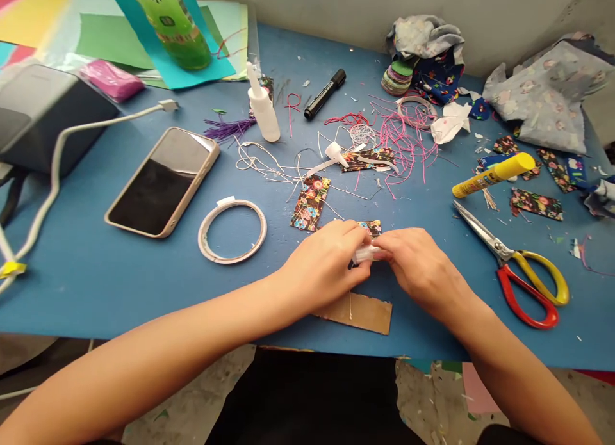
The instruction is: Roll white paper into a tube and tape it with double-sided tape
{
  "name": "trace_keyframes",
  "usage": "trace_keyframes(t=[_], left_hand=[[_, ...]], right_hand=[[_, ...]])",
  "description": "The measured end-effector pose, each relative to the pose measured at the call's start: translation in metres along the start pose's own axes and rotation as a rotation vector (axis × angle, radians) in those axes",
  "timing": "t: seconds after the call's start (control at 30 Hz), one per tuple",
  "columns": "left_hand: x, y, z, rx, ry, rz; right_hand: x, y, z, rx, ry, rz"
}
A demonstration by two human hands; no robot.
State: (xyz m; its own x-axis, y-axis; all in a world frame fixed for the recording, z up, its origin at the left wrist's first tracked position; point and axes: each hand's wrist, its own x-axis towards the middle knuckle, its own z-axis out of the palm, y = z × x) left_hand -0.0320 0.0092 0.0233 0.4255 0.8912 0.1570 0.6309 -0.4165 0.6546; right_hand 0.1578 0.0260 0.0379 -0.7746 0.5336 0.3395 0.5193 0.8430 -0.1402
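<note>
White piece [366, 253]: sits between both hands at the near middle of the table [144, 291]; small and mostly covered, so its exact kind is hard to tell. A careless turn could let it slip.
Left hand [331, 259]: fingers pinch the piece from the left; too hard a squeeze could crease it, if it is soft.
Right hand [418, 266]: fingers are curled in, pinching its right end, though the thumb is hidden; pulling against the left could tear or skew it.
Thread [350, 306]: lies over the cardboard strip [368, 315] under the left hand; a dragged wrist could snag it or shift the strip.
Floral fabric [311, 203]: lies just beyond the left hand; a knuckle could push it into the loose strings.
Pink tangle [403, 134]: spreads far right of the hands; a reach through it could pull several strands along.
Scissors [502, 253]: rest to the right, tips pointing far left; a sideways sweep of the right hand could meet the points.
Glue stick [494, 176]: just beyond those tips; a bump could topple or roll it.
</note>
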Motion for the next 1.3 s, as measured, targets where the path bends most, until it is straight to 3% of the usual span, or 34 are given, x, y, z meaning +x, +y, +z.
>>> trace_keyframes(t=[0.2,0.47,0.97,1.13,1.3], left_hand=[[0.001,0.0,0.0,-0.006,-0.023,-0.01],[0.0,0.0,-0.002,0.087,-0.062,0.066],[0.001,-0.001,-0.001,0.056,-0.063,0.05],[0.001,-0.002,0.0,0.072,-0.062,0.047],[0.001,-0.003,0.001,0.103,-0.037,0.089]], right_hand=[[0.0,0.001,-0.006,0.028,-0.004,-0.013],[0.01,-0.007,-0.021,-0.05,-0.215,-0.018],[0.007,-0.006,-0.026,-0.08,-0.25,-0.127],[0.009,-0.005,-0.024,-0.121,-0.204,-0.078],[0.011,-0.01,-0.023,-0.19,-0.246,-0.1]])
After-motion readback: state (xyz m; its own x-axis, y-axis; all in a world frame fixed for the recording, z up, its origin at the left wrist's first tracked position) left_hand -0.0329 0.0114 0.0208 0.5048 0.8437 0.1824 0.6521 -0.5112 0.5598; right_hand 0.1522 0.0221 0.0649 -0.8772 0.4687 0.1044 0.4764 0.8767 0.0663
